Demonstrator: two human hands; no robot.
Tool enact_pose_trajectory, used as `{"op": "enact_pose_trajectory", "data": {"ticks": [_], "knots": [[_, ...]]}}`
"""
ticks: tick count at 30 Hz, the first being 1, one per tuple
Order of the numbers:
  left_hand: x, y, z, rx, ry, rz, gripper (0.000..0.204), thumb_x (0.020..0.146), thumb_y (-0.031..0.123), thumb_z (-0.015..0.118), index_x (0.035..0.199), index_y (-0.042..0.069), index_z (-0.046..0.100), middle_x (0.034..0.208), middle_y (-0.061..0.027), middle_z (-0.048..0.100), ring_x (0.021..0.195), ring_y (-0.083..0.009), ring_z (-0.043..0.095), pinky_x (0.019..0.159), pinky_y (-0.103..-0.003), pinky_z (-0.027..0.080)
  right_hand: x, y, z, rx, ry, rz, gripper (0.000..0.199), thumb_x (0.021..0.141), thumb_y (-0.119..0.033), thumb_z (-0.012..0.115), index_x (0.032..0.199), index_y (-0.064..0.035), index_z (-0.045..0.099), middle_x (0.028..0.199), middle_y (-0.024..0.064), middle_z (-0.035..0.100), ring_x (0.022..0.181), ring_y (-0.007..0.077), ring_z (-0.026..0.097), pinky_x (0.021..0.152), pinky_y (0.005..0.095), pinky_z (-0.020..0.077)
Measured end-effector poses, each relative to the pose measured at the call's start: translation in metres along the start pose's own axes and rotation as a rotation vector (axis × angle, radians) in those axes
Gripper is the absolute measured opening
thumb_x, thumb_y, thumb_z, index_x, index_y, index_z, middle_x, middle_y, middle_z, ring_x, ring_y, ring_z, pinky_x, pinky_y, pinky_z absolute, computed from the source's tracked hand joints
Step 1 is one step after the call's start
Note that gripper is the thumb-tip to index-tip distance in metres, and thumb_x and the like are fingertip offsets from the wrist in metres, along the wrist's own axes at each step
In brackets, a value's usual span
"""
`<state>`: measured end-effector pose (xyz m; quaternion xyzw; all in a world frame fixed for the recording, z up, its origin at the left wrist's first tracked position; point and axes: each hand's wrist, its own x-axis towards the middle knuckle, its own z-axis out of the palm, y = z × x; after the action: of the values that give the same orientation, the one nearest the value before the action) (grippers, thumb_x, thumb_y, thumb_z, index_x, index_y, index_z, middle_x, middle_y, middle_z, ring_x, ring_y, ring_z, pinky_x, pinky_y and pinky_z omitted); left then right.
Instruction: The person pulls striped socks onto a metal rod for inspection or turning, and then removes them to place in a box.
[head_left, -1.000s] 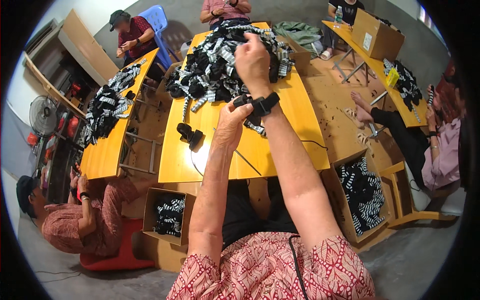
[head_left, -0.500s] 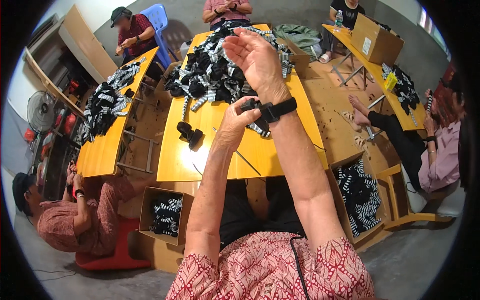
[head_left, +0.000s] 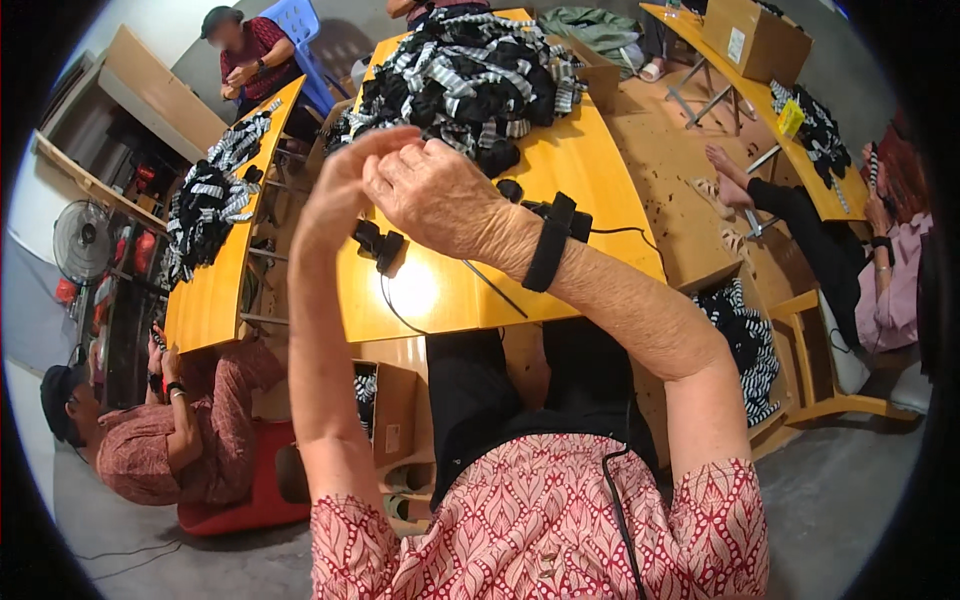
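Note:
My right hand (head_left: 440,195) is raised over the near part of the table, its fingers curled against my left hand (head_left: 360,160). The left hand is bent inward behind it, fingers stretched out and slightly blurred. Whether anything lies between the hands is hidden. A black strap (head_left: 552,245) with a dark device circles my right wrist. Below my hands, a black strapped device (head_left: 378,245) with a cable lies on the yellow table (head_left: 600,220). Beyond them rises a big heap of black and grey-white striped fabric pieces (head_left: 460,85).
A cardboard box (head_left: 395,415) stands below the table's near left corner. Striped pieces (head_left: 745,345) fill another box at the right. Co-workers sit at side tables (head_left: 205,310) left and right. A thin black rod (head_left: 497,290) lies near the front edge.
My left hand has let go of the strap device at my right wrist and swung up and left. My right hand has come down and left, its open fingers now curled against the left.

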<state>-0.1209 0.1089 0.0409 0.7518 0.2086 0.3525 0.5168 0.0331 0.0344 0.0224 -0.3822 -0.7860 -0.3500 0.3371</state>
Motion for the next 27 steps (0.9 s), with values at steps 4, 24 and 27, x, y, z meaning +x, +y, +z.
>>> {"op": "enact_pose_trajectory", "data": {"ticks": [4,24,27], "knots": [[0.026,0.024,-0.025,0.333,0.104,0.061,0.031,0.092,0.008,0.059,0.122,0.000,0.060,0.114,-0.0118,0.065,0.106,-0.0166,0.061,0.093,-0.028,0.047,-0.006,0.000,0.002,-0.112,-0.033,0.060,0.018,0.080,-0.015,0.057,0.091,-0.0023,0.063,0.080,0.0062,0.059,0.075,0.0184,0.060,0.064,0.0299,0.0469],[0.047,0.035,0.122,0.520,-0.634,-0.085,0.025,0.081,0.019,0.071,0.102,0.004,0.071,0.090,-0.0091,0.070,0.090,-0.0186,0.066,0.081,-0.031,0.053,-0.066,-0.029,0.037,0.460,-0.525,0.032,0.033,0.098,-0.018,0.046,0.130,-0.0110,0.053,0.128,0.0102,0.058,0.124,0.0193,0.051,0.106,0.0362,0.0377],[0.046,0.036,0.132,0.581,-0.653,-0.002,0.025,0.080,0.017,0.071,0.101,0.003,0.070,0.085,-0.0113,0.070,0.084,-0.0202,0.067,0.077,-0.031,0.053,-0.090,-0.028,0.049,0.076,-0.163,-0.143,0.032,0.097,-0.016,0.047,0.129,-0.0093,0.053,0.127,0.0125,0.058,0.124,0.0208,0.051,0.105,0.0363,0.0388]]}}
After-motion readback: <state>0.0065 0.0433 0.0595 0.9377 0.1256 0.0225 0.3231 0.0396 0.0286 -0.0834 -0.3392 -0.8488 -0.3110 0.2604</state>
